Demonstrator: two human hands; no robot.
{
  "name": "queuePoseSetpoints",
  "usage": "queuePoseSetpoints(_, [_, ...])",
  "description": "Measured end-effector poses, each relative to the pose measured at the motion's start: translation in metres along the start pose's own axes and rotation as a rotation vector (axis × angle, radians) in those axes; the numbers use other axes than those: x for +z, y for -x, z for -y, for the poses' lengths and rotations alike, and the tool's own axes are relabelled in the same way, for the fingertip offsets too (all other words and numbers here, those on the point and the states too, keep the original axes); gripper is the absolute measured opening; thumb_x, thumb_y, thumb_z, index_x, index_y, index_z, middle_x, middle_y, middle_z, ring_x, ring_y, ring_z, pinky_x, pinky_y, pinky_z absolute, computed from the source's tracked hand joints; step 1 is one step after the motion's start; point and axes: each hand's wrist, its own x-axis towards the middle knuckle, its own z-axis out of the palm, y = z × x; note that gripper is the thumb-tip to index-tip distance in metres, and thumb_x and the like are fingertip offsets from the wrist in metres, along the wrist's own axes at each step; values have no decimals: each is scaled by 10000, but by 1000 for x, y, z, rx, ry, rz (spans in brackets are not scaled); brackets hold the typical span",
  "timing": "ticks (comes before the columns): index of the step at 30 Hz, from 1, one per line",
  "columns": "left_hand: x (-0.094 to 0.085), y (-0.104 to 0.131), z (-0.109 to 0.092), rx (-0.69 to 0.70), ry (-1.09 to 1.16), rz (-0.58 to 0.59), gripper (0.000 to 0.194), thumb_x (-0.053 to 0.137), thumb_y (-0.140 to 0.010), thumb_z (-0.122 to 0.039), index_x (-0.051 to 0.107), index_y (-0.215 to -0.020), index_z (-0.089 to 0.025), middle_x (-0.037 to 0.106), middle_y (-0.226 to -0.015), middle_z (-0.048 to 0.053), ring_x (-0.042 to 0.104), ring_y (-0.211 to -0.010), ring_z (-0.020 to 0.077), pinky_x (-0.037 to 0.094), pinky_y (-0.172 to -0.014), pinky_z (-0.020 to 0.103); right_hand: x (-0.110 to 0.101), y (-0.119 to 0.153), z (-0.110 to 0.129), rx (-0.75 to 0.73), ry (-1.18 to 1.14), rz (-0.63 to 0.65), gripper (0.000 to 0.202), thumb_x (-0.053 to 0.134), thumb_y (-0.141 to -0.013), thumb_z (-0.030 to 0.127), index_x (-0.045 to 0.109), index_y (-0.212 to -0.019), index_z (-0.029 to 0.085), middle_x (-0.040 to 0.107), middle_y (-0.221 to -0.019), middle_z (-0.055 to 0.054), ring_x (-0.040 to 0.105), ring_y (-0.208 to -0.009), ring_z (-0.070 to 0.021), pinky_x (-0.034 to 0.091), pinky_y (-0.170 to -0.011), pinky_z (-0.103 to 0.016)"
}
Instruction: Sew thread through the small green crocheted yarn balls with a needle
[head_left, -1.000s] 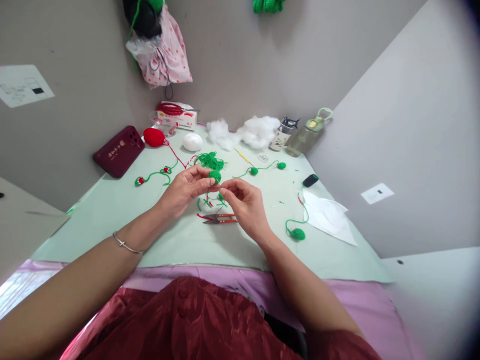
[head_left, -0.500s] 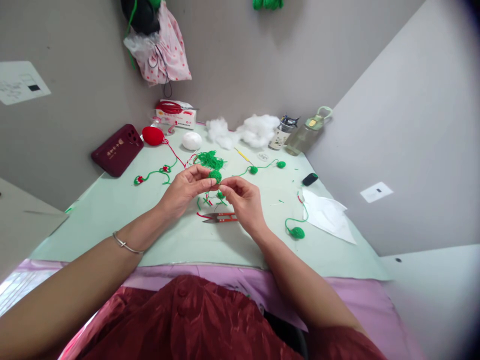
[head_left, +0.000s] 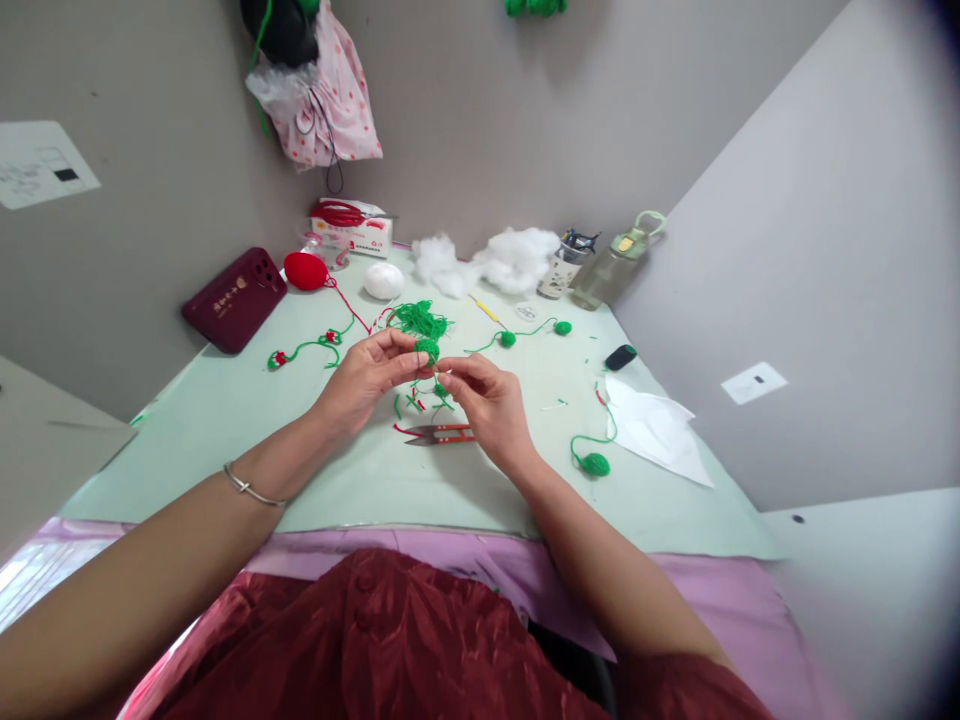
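Left hand [head_left: 367,375], head view: pinching green crocheted ball [head_left: 427,350] above counter [head_left: 360,490]. Right hand [head_left: 486,402]: thumb and index pressed together just beside ball; fine item between, cannot tell. Ball body appears formed; detail work appears unfinished. Forearms converge inward; thread snips [head_left: 444,434] below.

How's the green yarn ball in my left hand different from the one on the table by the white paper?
The held ball is up off the table, gripped in your left hand; the other ball lies on the table near the white paper. Your left hand partly covers the held ball, while the other ball is unobstructed. Both are green and rounded.
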Motion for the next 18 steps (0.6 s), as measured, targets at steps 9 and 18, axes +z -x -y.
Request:
queuePoseSetpoints(9, [2, 1, -4, -59, 63, 34, 274, 872, -697, -296, 667, -823, -165, 691, -789, -25, 665, -784, 123, 543, -946, 343, 1, 0, -10, -83, 15, -34, 101, 679, -866, 281, 749, -901, 216, 666, -836, -28, 566, -713, -136, 469, -681, -285])
queuePoseSetpoints(18, [3, -1, 6, 17, -109, -15, 355, 892, -646, -332, 629, -824, -173, 649, -791, -23, 646, -785, 147, 533, -850, 338, 4, -8, -3, 118, -207, -34, 259, 776, -759, 387, 617, -762, 183, 580, -630, 40, 498, -548, -87, 442, -539, -234])
